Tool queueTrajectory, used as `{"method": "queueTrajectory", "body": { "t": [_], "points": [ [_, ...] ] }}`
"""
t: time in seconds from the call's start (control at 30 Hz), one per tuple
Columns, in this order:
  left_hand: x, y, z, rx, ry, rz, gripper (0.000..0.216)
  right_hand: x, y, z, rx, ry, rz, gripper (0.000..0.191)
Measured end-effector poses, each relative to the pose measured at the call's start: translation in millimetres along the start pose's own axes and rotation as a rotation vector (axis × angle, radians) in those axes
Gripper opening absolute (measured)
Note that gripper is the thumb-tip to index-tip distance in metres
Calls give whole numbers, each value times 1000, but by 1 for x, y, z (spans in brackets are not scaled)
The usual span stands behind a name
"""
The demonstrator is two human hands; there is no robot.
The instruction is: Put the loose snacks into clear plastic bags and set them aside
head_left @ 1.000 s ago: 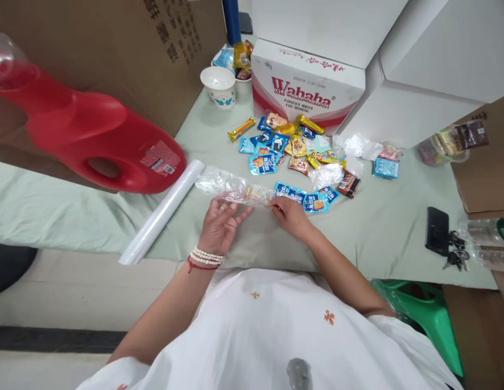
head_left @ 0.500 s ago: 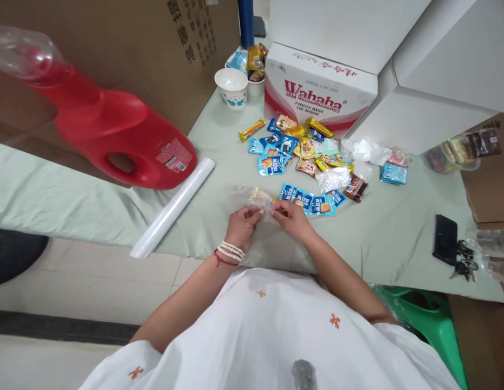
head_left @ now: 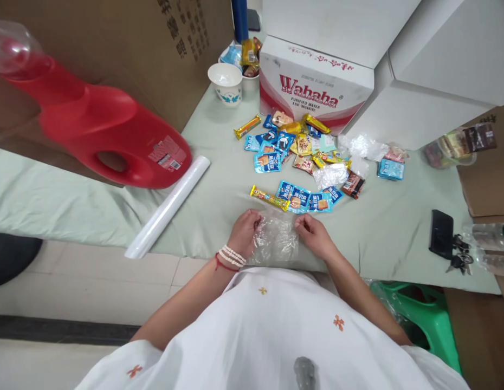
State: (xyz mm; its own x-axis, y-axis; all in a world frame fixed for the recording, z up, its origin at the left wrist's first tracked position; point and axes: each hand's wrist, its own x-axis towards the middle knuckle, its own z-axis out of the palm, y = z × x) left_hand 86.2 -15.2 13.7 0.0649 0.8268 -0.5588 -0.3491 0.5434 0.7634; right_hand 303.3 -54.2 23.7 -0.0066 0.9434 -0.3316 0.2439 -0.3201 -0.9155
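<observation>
A clear plastic bag (head_left: pixel 276 238) is stretched between my two hands near the table's front edge. My left hand (head_left: pixel 244 230) pinches its left side, and my right hand (head_left: pixel 314 234) is closed on its upper right corner. Just beyond the bag lie a yellow snack stick (head_left: pixel 269 198) and several blue snack packets (head_left: pixel 298 199) in an overlapping row. Farther back spreads a loose pile of small wrapped snacks (head_left: pixel 304 143), with crumpled clear plastic (head_left: pixel 330 175) at its right side.
A white roll (head_left: pixel 168 206) lies at left beside a red jug (head_left: pixel 114 135). Paper cups (head_left: pixel 225 84) and a Wahaha carton (head_left: pixel 312 89) stand at the back. On the right are a black phone (head_left: pixel 441 234), keys (head_left: pixel 461 262) and a tub of snacks (head_left: pixel 451 149).
My hands have moved apart, my right hand to the right, spreading the bag. The bag came nearer to me, and the yellow snack stick behind it shows uncovered now.
</observation>
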Motion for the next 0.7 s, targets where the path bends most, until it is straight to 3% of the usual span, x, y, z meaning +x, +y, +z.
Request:
{"method": "queueTrajectory", "body": {
  "t": [0.1,0.2,0.3,0.5,0.6,0.7],
  "points": [
    [-4,-5,9,73,24,46,19,-2,-8,3,-147,138,-203,25],
    [-8,-6,15,124,15,78,18,7,-15,11,-242,130,-330,30],
    [-9,-3,14,198,16,90,19,21,-9,19,-185,91,-263,21],
    [-5,-3,-8,309,114,80,29,27,8,12,132,141,-8,29],
    [-5,-5,-12,285,116,107,32,14,7,6,83,202,2,30],
    [-6,-7,-10,254,100,129,34,1,3,11,-60,173,-25,40]
  ]
}}
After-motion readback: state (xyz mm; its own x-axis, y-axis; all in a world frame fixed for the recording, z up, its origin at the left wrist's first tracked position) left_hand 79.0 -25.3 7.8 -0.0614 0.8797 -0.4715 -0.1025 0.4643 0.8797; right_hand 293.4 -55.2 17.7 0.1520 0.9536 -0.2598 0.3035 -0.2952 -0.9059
